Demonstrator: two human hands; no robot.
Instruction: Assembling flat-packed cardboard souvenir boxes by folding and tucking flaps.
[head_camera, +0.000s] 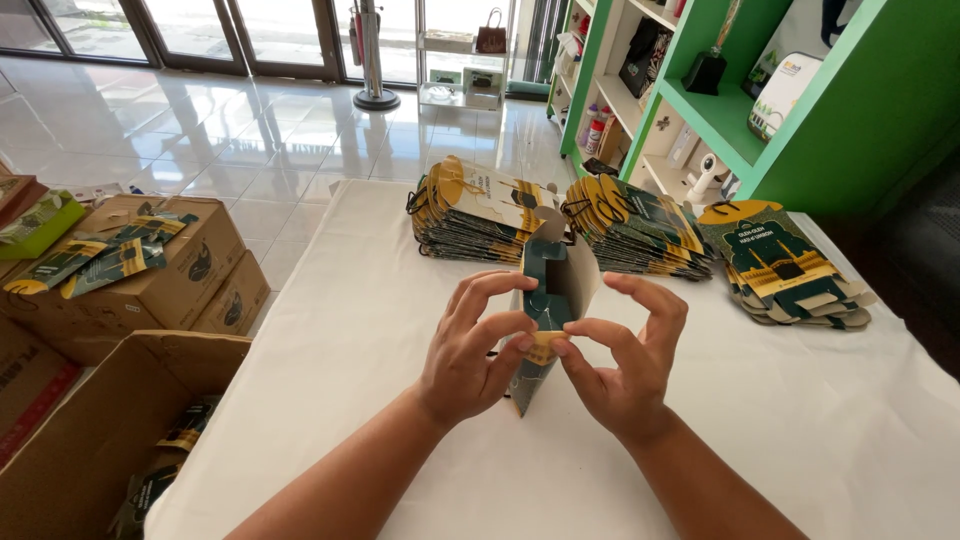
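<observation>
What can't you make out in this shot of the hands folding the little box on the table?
Head view, the only one:
- The small green box: its lower front is hidden behind the left hand and right hand.
- Its inside: in shadow, contents cannot be told.
- The open cardboard carton by the white table: cut off by the left and bottom edges.
- The flat box stacks: count too fine to tell.

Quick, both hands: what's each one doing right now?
Left hand: closed on the small green and gold paper box, fingertips pinching its front.
Right hand: pinching the same box from the other side.
</observation>
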